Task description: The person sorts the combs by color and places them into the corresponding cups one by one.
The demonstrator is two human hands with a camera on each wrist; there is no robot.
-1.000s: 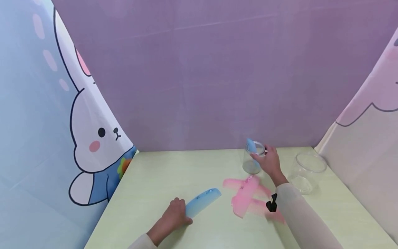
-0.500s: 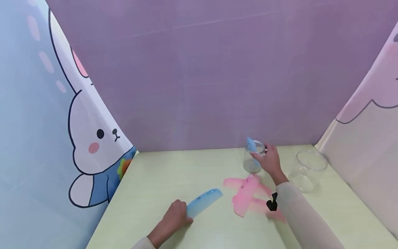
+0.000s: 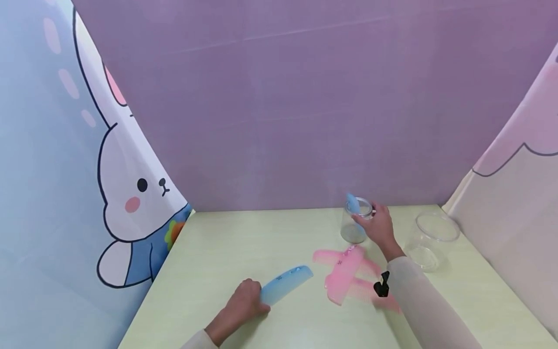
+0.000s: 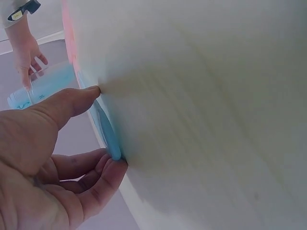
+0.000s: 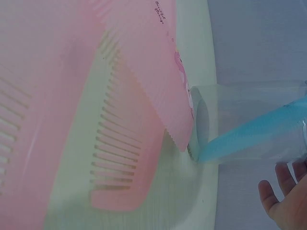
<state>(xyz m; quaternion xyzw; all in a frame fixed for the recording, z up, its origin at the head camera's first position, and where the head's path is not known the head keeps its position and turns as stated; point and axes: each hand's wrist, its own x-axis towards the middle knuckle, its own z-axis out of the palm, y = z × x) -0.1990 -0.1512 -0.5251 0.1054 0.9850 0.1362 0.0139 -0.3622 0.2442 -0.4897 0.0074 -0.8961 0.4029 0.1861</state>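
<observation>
Near the front of the table, my left hand [image 3: 244, 303] pinches the near end of a blue comb [image 3: 286, 283] that lies flat. In the left wrist view, thumb and fingers stand on either side of the comb's edge [image 4: 109, 132]. My right hand [image 3: 378, 227] holds the rim of a clear cup [image 3: 351, 231] at the back of the table, its thumb on the near side. A second blue comb [image 5: 254, 127] leans inside this cup, one end above the rim. Pink combs [image 3: 344, 276] lie crossed in a pile just in front of the cup.
A wider clear container [image 3: 437, 239] stands right of my right forearm. The pale table [image 3: 244, 237] ends at a purple backdrop [image 3: 283, 121]. Printed cloth hangs on both sides, with a cartoon rabbit [image 3: 126, 194] at left. A black wrist piece [image 3: 381, 285] overlaps the pink combs.
</observation>
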